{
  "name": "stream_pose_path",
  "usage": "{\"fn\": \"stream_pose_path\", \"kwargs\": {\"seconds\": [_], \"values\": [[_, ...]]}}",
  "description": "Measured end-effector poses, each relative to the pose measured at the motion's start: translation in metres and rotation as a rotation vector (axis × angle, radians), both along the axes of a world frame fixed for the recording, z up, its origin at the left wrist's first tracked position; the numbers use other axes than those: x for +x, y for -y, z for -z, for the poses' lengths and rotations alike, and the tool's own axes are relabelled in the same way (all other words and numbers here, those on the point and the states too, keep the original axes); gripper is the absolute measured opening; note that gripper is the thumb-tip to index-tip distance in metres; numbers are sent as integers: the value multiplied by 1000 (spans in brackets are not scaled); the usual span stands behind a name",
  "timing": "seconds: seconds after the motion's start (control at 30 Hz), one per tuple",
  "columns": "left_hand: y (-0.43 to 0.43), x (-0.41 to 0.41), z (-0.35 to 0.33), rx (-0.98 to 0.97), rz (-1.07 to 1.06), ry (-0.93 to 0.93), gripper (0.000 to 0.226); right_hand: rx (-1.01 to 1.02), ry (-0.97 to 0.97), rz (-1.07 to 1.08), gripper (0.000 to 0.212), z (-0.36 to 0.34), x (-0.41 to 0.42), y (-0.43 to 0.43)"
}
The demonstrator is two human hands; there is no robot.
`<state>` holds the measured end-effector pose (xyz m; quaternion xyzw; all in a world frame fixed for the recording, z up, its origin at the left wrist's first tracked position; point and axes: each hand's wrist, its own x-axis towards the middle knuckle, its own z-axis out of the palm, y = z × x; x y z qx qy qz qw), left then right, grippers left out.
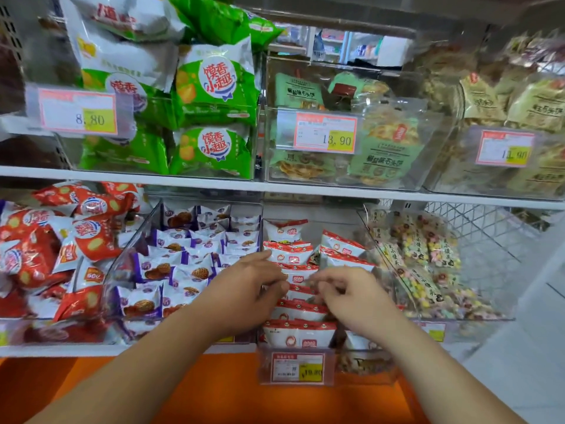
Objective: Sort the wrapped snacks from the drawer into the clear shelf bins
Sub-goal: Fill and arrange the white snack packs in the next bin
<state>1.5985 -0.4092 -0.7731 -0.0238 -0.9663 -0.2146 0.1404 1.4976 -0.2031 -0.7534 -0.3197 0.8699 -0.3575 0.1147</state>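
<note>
Reaching over a price tag [298, 367], both hands work in a clear bin [367, 351] of red-topped packets [298, 333] on the lower shelf [91, 350]. The left hand [250, 289] and right hand [351, 298] each pinch a packet top, fingers curled. Purple packs [183, 264] lie left of that bin, pastel sweets [425, 264] to its right, and green bags [214, 111] above.

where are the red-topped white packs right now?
Head view, lower shelf, centre: the red-topped white packs sit in the clear bin between the purple-wrapped snacks on the left and pastel candy bags on the right.
</note>
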Motion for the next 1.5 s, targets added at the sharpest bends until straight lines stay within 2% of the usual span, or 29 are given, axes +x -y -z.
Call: {"fn": "stream_pose_path", "kwargs": {"seconds": [0.07, 0.1, 0.2, 0.27, 0.37, 0.5, 0.57, 0.67, 0.8, 0.93, 1.0, 1.07, 1.17, 1.33, 1.5], "values": [[0, -1, -3, 35, 2, -22, 29, -90, -121, 124, 21, -1, -10, -2], [2, -3, -4, 62, -13, -23, 29, -61, -190, 162, 22, -1, -18, -3], [10, -16, -15, 106, -74, -30, 32, 99, -317, 175, 28, -3, -46, -1], [19, -37, -26, 71, -122, -28, 31, 236, -383, 151, 30, -11, -63, 4], [33, -75, -45, -73, -163, 36, 35, 407, -401, 156, 37, -24, -85, 14], [37, -116, -51, -244, -113, 218, 30, 687, -446, 96, 29, -24, -114, 26], [38, -131, -48, -272, -81, 276, 24, 747, -438, 59, 37, -21, -130, 27], [34, -146, -39, -262, -45, 230, 28, 785, -480, 18, 38, -19, -147, 24], [18, -162, -31, -186, 55, 126, 25, 583, -512, 19, 39, -14, -173, 26], [1, -175, -25, -264, 91, -14, 22, 614, -543, -78, 40, -10, -178, 30], [-10, -182, -24, -211, 119, 56, 18, 543, -577, -58, 39, -5, -175, 31], [-17, -187, -24, -123, 147, 235, 17, 388, -592, 68, 37, -4, -174, 28], [-23, -197, -24, -168, 188, 313, 11, 318, -634, 173, 23, -5, -173, 13], [-21, -201, -25, -88, 134, 328, 6, 535, -337, -68, 32, -7, -163, -11], [-7, -183, -21, 255, 8, 243, 10, 271, -151, -114, 24, -16, -157, -17]]}}
